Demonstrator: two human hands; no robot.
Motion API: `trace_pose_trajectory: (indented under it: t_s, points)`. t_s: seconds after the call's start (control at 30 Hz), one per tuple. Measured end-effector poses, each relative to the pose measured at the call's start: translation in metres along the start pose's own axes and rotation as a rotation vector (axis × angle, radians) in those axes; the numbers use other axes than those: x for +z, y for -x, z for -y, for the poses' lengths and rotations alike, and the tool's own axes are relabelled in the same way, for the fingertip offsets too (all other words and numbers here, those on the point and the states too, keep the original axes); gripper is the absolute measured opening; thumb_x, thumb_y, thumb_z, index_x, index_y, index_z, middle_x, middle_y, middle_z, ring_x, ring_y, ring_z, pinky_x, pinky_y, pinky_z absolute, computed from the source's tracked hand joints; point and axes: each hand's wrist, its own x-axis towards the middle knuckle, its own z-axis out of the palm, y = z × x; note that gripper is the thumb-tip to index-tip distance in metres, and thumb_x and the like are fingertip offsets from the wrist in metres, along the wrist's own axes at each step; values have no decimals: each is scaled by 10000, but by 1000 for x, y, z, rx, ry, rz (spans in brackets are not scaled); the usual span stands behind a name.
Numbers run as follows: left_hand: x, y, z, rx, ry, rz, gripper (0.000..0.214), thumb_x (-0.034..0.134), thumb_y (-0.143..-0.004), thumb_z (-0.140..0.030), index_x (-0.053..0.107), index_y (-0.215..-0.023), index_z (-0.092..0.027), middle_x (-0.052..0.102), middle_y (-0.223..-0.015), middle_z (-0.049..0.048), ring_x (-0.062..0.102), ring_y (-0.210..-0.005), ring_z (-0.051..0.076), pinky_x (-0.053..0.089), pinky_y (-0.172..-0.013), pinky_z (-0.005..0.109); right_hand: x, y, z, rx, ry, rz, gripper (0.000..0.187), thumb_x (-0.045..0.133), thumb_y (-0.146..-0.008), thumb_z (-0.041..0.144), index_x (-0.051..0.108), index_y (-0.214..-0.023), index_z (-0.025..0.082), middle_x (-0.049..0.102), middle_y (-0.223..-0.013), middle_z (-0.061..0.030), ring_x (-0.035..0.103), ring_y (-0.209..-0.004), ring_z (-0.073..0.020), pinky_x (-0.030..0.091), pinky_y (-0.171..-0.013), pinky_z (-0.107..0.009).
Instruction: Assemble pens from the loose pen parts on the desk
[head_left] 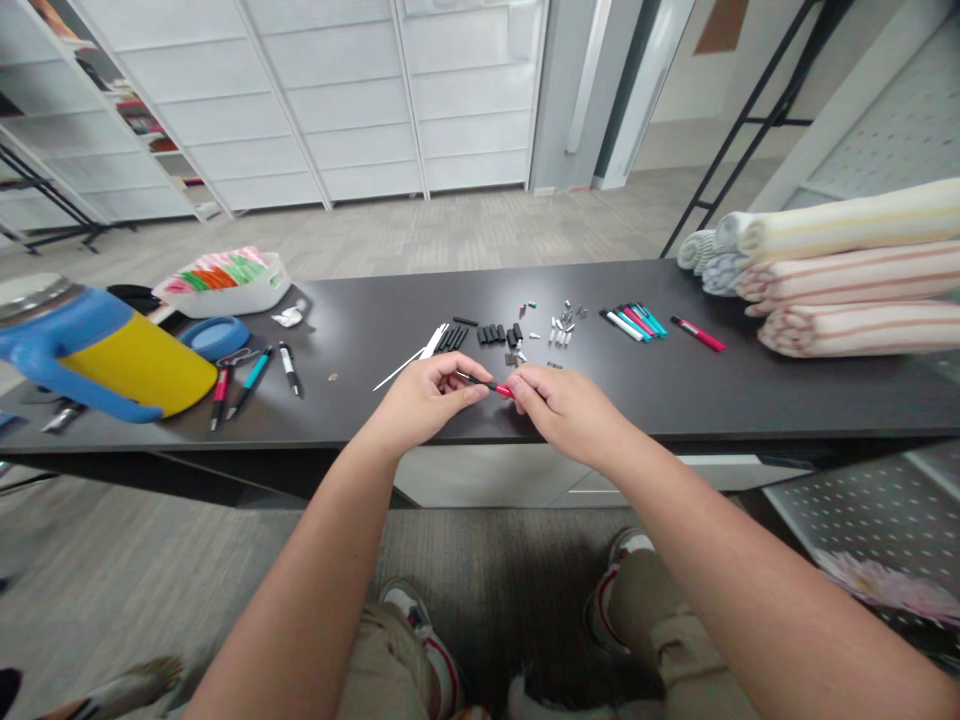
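My left hand [424, 402] and my right hand [564, 408] meet over the table's front edge, both closed on one pen [501, 389]. It lies roughly level between them, with a dark section at my left fingers and a red section at my right. My fingers hide both of its ends. Just beyond my left hand lie thin white sticks [433, 342] and black pen parts [452, 338]. Short black sleeves [493, 334] sit in a row further right. Small silver and white pieces [560, 332] are scattered past my right hand.
Red, white and teal pen barrels [634, 322] lie right of centre, near a separate red pen [697, 333]. Rolled fabrics [855, 285] fill the table's right end. A blue-yellow jug [127, 355], assembled pens [251, 382] and a white tray [259, 290] occupy the left.
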Motion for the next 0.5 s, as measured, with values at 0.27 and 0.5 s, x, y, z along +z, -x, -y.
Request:
trace_pose_trajectory:
  t_s: [0.27,0.5]
  points:
    - [2,-1,-1,-42,90,-36,342,784,-883,-479,765,-1060,-188,776,-904,48,667,-750,150,517,-703,272,0,1,0,-19,-48,-32,133,578,-1049,333,662,-1038,231,742,-907,-16,645,-789,-188,400,-694,-293]
    - [2,1,0,-12,44,-85,291,792,-882,-468,777,-964,-189,795,-934,54,677,-788,156,507,-722,269,1,0,0,-31,-37,-31,262,532,-1093,368,744,-1027,228,770,-911,-26,666,-803,-190,401,-697,-301]
